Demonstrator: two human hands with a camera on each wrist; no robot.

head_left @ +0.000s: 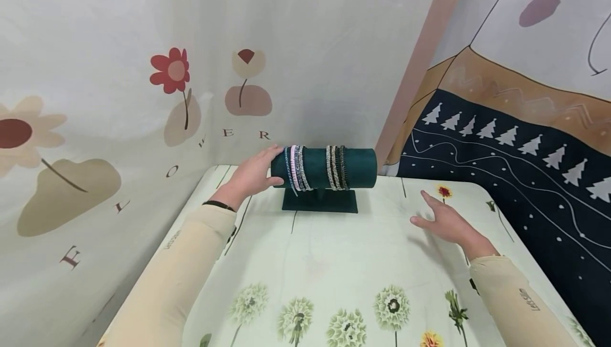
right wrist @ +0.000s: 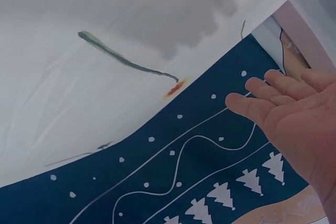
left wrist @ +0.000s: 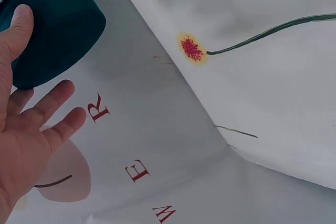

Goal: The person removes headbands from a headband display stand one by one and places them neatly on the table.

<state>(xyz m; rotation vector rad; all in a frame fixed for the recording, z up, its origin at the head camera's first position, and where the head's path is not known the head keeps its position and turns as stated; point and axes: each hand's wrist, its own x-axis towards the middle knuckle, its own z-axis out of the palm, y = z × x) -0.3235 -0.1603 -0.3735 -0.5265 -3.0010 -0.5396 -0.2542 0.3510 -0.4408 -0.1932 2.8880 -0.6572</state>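
Note:
A dark green velvet bracelet stand (head_left: pixel 317 166) stands on the table, a horizontal roll on a flat rectangular base (head_left: pixel 320 201). Several blue, pink and silvery bracelets (head_left: pixel 297 168) circle its left part. More beaded bracelets (head_left: pixel 336 167), silver to dark, sit right of the middle. My left hand (head_left: pixel 253 173) is at the roll's left end, thumb on the near side and fingers toward the back. In the left wrist view, the left hand (left wrist: pixel 31 114) has its fingers spread beside the roll (left wrist: pixel 60 30). My right hand (head_left: pixel 446 219) hovers over the table right of the stand, fingers extended, holding nothing.
The table (head_left: pixel 310 251) wears a white cloth printed with flowers. Behind and left hangs a pale curtain (head_left: pixel 324 44) with flower prints and letters. A dark blue fabric (head_left: pixel 501 166) with white trees borders the right side.

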